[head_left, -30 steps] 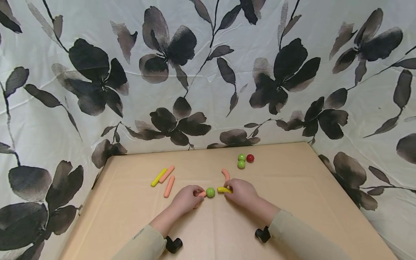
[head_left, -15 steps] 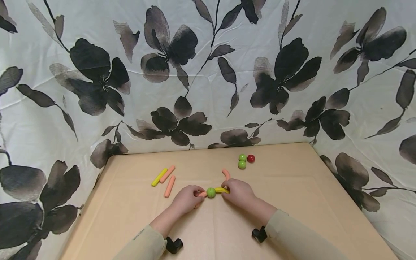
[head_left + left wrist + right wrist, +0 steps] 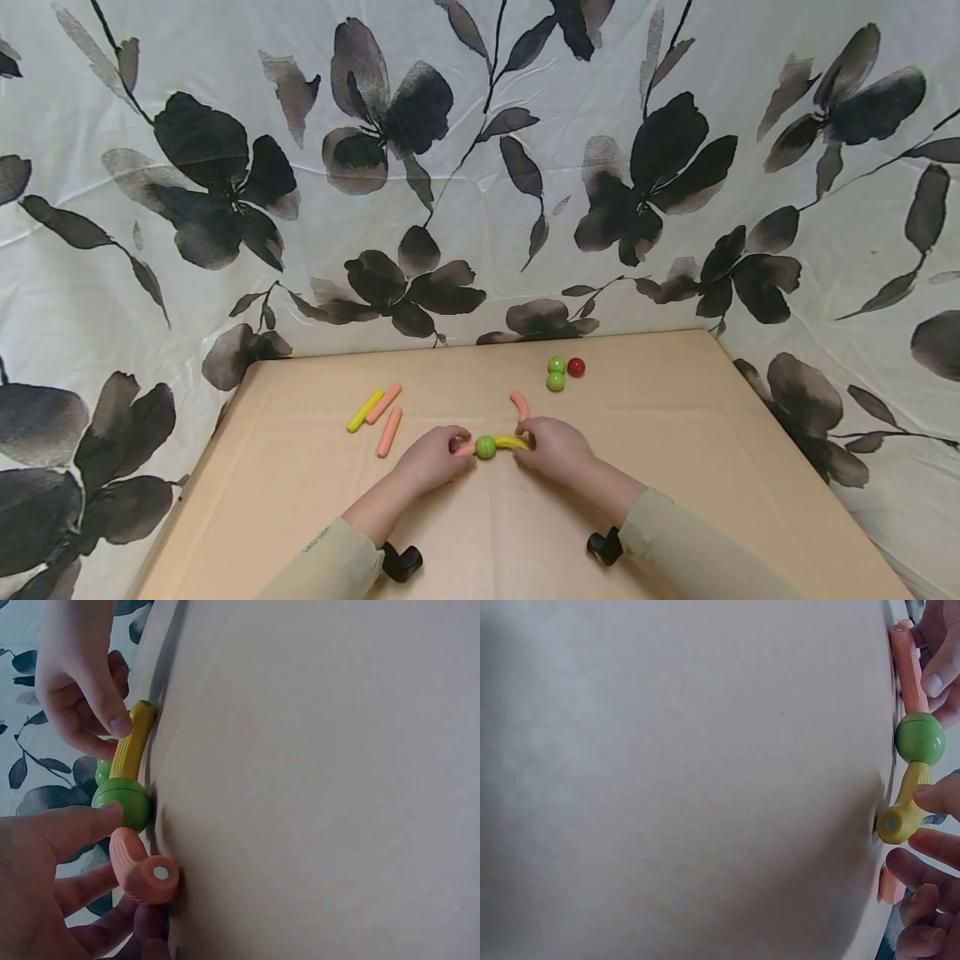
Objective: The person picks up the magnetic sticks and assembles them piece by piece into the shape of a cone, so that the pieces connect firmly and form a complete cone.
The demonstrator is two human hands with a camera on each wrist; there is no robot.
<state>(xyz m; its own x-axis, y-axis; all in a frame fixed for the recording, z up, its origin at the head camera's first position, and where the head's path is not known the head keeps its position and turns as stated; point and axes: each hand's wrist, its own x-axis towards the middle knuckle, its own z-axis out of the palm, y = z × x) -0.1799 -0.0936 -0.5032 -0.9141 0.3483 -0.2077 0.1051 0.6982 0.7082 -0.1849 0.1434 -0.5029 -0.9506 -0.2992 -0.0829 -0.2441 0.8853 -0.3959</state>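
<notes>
Left hand [image 3: 435, 458] grips a coral rod [image 3: 142, 874], thumb on one side and fingers on the other; a pale disc shows at the rod's free end. Its other end meets a seamed green ball [image 3: 486, 447], and on the ball's opposite side a curved yellow rod [image 3: 510, 442] touches it. Right hand [image 3: 557, 446] pinches that yellow rod near its outer end. Just beyond the right fingers lies a bent coral rod [image 3: 519, 405]; farther back, two green balls [image 3: 556, 381] sit close beside a red ball [image 3: 576, 367]. Off to the left, a straight yellow rod [image 3: 365, 411] and two straight coral rods [image 3: 389, 432] rest on the tan tabletop [image 3: 675, 450].
</notes>
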